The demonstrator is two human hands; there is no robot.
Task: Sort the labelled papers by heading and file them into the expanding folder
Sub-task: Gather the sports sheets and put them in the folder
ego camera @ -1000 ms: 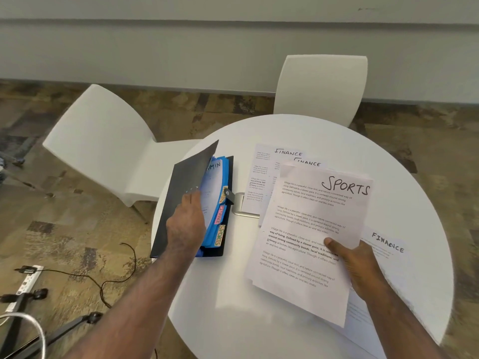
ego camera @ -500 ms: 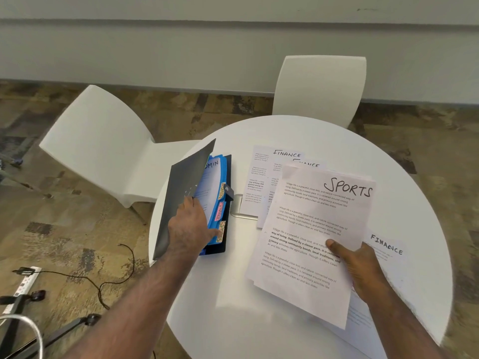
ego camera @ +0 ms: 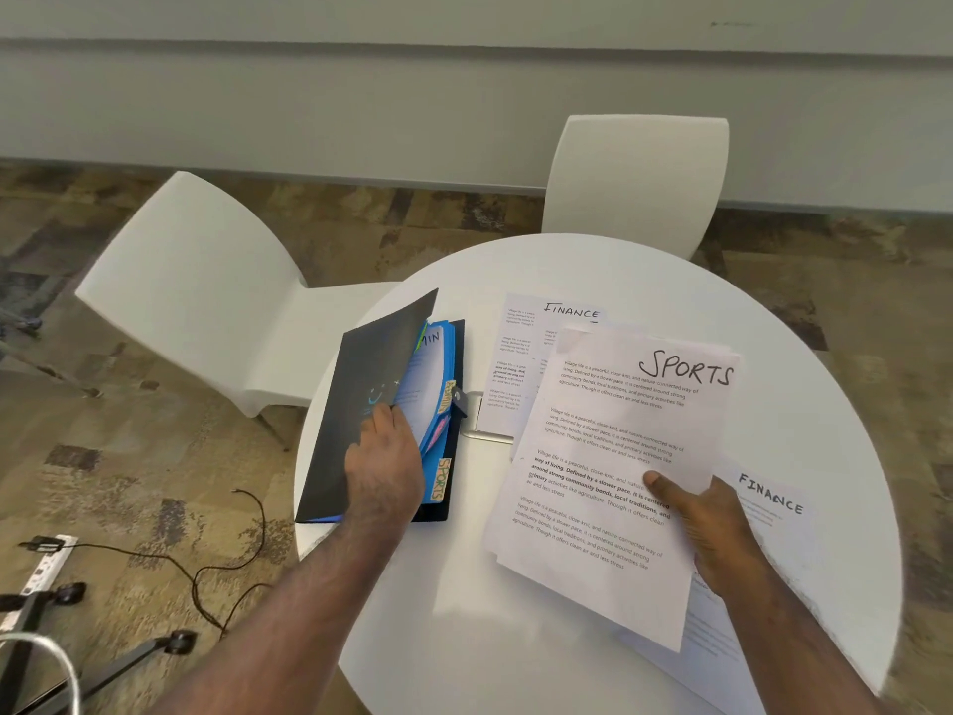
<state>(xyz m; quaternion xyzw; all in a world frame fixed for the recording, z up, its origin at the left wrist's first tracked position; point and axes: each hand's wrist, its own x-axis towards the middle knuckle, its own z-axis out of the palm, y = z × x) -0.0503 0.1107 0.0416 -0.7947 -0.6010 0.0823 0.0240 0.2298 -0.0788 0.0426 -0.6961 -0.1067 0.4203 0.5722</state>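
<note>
A black expanding folder (ego camera: 361, 405) with blue dividers lies at the left side of the round white table (ego camera: 515, 637). My left hand (ego camera: 384, 467) holds its front cover lifted, fingers tucked among the dividers. An ADMIN sheet shows inside, and tabs reading ADMIN and SPORTS (ego camera: 441, 479) stick out on the right. My right hand (ego camera: 706, 528) grips a stack of papers headed SPORTS (ego camera: 619, 456), held just above the table right of the folder. FINANCE sheets (ego camera: 521, 363) lie behind the stack, and another FINANCE sheet (ego camera: 768, 503) lies under my right hand.
Two white chairs stand by the table, one at the left (ego camera: 206, 296) and one behind (ego camera: 639, 183). A power strip (ego camera: 44, 565), a black cable (ego camera: 222, 559) and a stand's legs lie on the carpet at the lower left.
My left hand has slid deeper into the folder, and the cover has dropped lower over the dividers. The SPORTS tab now shows. The SPORTS stack has barely moved.
</note>
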